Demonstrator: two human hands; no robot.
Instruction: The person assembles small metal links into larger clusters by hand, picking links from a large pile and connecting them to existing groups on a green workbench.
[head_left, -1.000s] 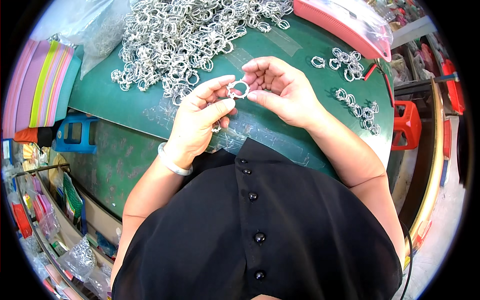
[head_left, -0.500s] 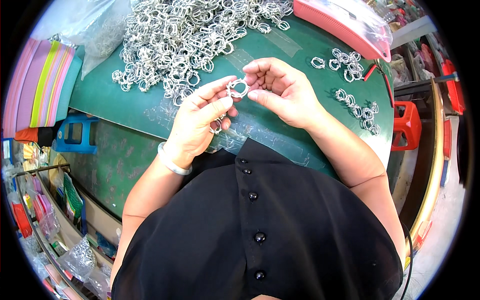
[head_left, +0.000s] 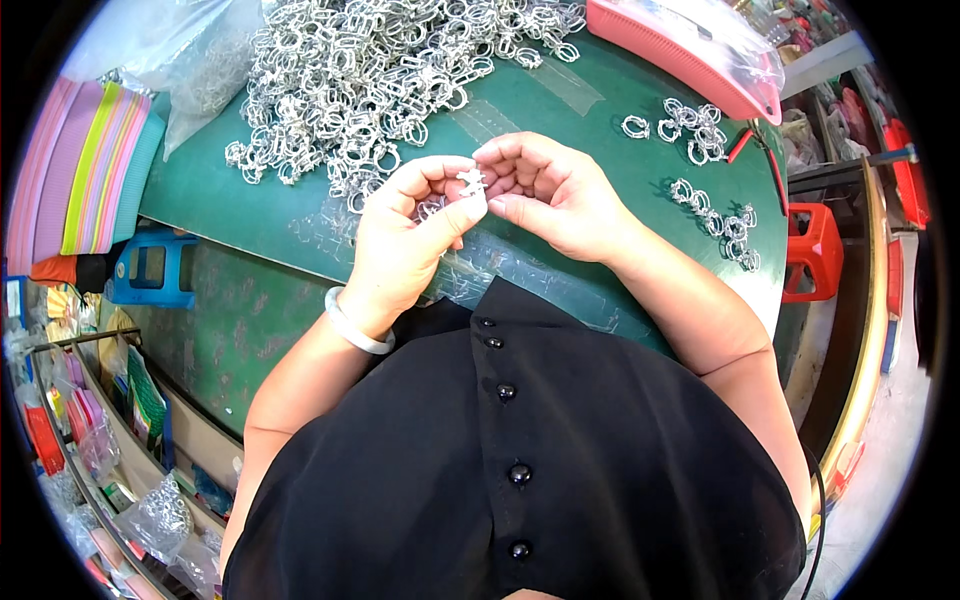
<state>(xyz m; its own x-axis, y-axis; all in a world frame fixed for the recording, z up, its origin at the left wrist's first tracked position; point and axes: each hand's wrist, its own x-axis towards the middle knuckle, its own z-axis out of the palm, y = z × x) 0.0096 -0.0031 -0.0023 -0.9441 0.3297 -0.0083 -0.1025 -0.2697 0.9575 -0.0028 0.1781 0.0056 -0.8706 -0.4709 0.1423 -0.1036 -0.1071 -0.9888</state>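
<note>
Together, both hands, left (head_left: pixel 405 245) and right (head_left: pixel 550 190), pinch small shiny metal ring piece (head_left: pixel 470 182); silvery ring heap (head_left: pixel 370 70) behind.

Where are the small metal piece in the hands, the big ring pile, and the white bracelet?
small metal piece (head_left: pixel 470 181), head view, its middle between both hands' fingertips
ring pile (head_left: pixel 370 70), head view, centre of heap
white bracelet (head_left: pixel 357 326), head view, band on left wrist
</note>
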